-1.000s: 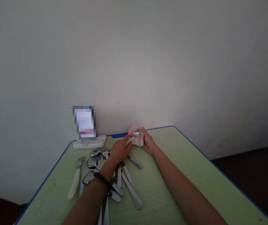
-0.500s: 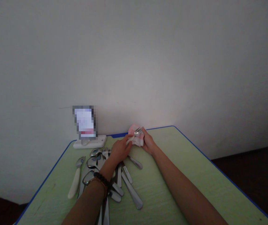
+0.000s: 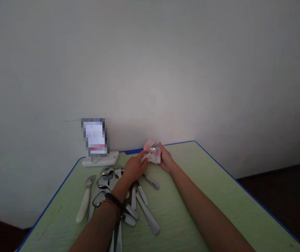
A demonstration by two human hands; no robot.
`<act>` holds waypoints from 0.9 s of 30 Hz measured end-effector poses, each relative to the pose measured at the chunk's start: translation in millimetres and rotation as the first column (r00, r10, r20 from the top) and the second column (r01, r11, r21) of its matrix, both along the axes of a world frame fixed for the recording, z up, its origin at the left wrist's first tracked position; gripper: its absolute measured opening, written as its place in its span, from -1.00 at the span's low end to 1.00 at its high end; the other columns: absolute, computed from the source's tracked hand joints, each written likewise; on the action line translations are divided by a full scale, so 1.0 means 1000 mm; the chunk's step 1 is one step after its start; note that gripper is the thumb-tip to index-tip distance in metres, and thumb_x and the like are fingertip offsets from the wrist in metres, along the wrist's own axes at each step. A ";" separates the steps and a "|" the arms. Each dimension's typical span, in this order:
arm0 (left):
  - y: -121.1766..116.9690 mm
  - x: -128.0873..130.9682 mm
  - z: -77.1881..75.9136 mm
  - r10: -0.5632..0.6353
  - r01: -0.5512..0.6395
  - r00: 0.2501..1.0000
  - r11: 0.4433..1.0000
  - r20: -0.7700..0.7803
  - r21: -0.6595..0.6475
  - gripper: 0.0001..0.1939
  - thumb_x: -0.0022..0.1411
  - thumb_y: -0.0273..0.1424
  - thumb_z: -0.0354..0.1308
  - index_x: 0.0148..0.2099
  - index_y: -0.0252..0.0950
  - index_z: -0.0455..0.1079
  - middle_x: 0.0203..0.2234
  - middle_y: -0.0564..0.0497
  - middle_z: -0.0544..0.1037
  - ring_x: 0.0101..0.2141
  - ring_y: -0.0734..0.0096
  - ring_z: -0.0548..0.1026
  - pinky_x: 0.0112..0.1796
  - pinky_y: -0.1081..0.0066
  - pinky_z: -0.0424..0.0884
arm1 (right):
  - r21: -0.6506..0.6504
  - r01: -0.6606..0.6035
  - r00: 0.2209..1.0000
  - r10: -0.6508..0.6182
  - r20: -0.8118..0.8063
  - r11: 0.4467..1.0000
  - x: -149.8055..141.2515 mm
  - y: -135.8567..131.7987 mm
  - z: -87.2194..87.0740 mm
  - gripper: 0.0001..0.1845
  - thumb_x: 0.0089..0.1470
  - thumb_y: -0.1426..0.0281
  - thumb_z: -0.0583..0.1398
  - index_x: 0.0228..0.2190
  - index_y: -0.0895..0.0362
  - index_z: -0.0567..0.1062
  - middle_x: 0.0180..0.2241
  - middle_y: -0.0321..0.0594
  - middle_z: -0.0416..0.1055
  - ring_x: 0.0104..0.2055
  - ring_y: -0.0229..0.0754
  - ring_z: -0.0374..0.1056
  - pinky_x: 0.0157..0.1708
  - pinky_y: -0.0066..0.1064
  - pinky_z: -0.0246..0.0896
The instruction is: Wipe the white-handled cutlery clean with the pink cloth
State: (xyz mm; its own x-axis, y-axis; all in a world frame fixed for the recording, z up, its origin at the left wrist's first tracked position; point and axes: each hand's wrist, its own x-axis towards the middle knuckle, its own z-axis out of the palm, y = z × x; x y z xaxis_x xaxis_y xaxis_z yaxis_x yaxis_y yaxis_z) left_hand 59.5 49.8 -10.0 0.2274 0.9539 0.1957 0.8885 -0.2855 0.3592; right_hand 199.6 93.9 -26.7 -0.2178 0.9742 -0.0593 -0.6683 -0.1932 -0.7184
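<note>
My left hand (image 3: 136,168) is closed round the pale handle of a small fork (image 3: 154,147), whose metal head points up and to the right. Behind the fork head, a pink and white cloth (image 3: 157,159) is gripped by my right hand (image 3: 167,159), thumb on the near side. Under and beside my left forearm lies a pile of metal cutlery, with spoons (image 3: 103,182), a fork (image 3: 118,170) and several handles (image 3: 150,218) showing. My forearm hides part of that pile. Another fork (image 3: 83,206), with a cream handle, lies at the pile's left.
A phone-like screen (image 3: 95,138), blurred out, leans upright on a white stand (image 3: 101,160) at the table's back left. The green table (image 3: 181,217) has a blue edge and stands against a pale wall (image 3: 150,70). Dark floor (image 3: 284,189) shows at the right.
</note>
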 end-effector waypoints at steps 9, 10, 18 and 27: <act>0.000 -0.001 -0.001 -0.001 0.001 1.000 1.000 0.005 0.012 -0.63 0.27 -0.30 -0.12 0.11 -0.16 0.19 -0.32 -0.04 0.56 -0.27 0.22 0.51 -0.26 0.37 0.31 | -0.013 -0.017 1.000 0.017 -0.003 1.000 0.000 0.000 0.000 -0.65 0.17 0.25 -0.04 -0.28 0.21 0.43 -0.36 -0.14 0.51 -0.32 -0.18 0.44 -0.25 -0.33 0.33; 0.000 -0.001 -0.002 -0.003 0.003 1.000 1.000 0.006 0.012 -0.63 0.27 -0.30 -0.12 0.11 -0.17 0.19 -0.33 -0.03 0.56 -0.28 0.23 0.51 -0.27 0.38 0.31 | -0.010 -0.016 1.000 0.016 -0.005 1.000 0.000 0.000 -0.001 -0.65 0.17 0.25 -0.04 -0.28 0.21 0.43 -0.36 -0.14 0.52 -0.31 -0.19 0.44 -0.25 -0.33 0.33; 0.001 -0.001 -0.003 -0.012 0.012 1.000 1.000 0.007 0.027 -0.63 0.27 -0.28 -0.13 0.11 -0.17 0.19 -0.36 -0.04 0.56 -0.30 0.21 0.51 -0.29 0.37 0.31 | -0.012 -0.008 1.000 0.008 -0.007 1.000 0.000 -0.001 0.002 -0.65 0.18 0.28 -0.05 -0.28 0.22 0.43 -0.35 -0.15 0.52 -0.31 -0.20 0.44 -0.21 -0.34 0.32; 0.002 -0.002 -0.004 -0.021 0.020 1.000 0.999 0.010 0.035 -0.64 0.28 -0.29 -0.13 0.11 -0.16 0.18 -0.34 -0.04 0.56 -0.31 0.21 0.52 -0.29 0.36 0.31 | -0.031 0.007 1.000 -0.008 -0.025 0.999 0.000 0.001 0.000 -0.67 0.18 0.28 -0.05 -0.26 0.20 0.42 -0.33 -0.18 0.52 -0.31 -0.21 0.44 -0.20 -0.34 0.32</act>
State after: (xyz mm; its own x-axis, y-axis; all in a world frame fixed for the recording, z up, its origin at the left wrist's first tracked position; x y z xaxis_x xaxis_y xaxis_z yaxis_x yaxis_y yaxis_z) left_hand 58.0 51.4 -14.1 0.2445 0.9417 0.2312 0.8786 -0.3160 0.3580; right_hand 199.2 94.5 -26.7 -0.2125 0.9735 -0.0841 -0.6878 -0.2102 -0.6948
